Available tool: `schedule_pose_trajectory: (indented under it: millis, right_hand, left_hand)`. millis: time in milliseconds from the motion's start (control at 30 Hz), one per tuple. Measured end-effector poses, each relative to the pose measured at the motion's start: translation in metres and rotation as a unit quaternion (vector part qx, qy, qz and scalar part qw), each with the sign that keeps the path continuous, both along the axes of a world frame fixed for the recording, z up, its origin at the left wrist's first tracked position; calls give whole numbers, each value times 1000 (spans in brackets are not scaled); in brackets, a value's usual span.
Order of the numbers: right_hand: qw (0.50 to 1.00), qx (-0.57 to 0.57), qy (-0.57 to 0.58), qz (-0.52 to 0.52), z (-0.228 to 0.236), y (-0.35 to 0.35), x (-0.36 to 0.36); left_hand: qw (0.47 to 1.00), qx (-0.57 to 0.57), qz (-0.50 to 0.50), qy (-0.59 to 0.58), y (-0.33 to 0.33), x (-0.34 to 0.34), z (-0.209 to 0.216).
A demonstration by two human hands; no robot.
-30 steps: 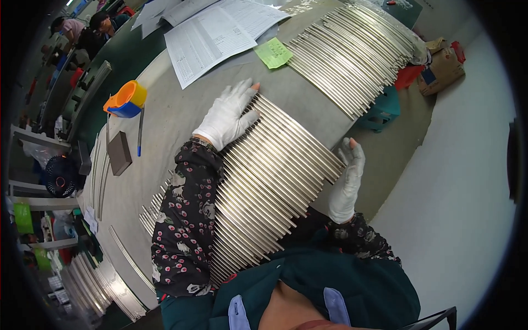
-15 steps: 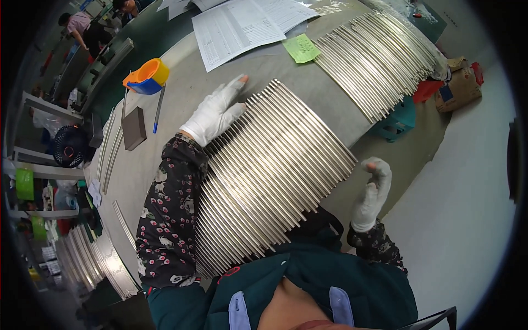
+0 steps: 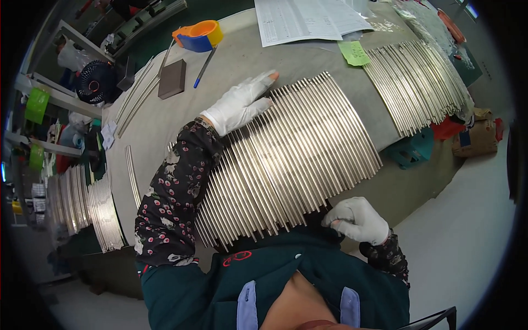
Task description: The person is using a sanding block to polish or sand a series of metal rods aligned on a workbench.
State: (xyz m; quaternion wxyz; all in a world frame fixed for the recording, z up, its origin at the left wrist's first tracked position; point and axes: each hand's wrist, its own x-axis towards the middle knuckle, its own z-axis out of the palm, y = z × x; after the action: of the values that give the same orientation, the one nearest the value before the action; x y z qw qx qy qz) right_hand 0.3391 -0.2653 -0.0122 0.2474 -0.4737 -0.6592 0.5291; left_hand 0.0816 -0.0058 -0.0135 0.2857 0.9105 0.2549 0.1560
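Note:
A wide row of thin, shiny metal rods (image 3: 286, 159) lies side by side on the grey table in front of me, its near ends uneven above my lap. My left hand (image 3: 239, 107), in a white glove with bare fingertips, rests flat along the far left ends of the rods, fingers stretched out. My patterned left sleeve crosses the row's left part and hides some rods. Close to the row's near right corner is my right hand (image 3: 358, 221), also gloved. Its fingers are curled into a loose fist, and nothing shows in it.
Another batch of rods (image 3: 415, 88) lies at the far right, beside a green sticky note (image 3: 353, 53) and printed sheets (image 3: 308, 22). Farther left are a tape dispenser (image 3: 199, 36), a pen (image 3: 204, 69) and a dark block (image 3: 172, 80). A teal stool (image 3: 413, 149) stands beyond the right edge.
My right hand has come nearer my body and the rods' near ends, its fingers more curled. My left hand stays on the far ends. The whole view has shifted and turned.

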Motion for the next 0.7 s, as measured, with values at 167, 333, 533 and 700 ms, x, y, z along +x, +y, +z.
schedule_pose_trajectory:
  millis: [167, 333, 533, 700]
  right_hand:
    - [992, 5, 34, 123, 3, 2, -30]
    - [972, -50, 96, 206, -16, 4, -41]
    - [960, -85, 124, 236, -4, 9, -35]
    - [969, -41, 89, 227, 34, 21, -29]
  left_hand:
    - [972, 178, -108, 106, -65, -28, 6]
    - [968, 177, -133, 121, -126, -51, -7]
    - [974, 138, -113, 137, -137, -98, -3]
    - [972, 140, -104, 159, -147, -140, -3]
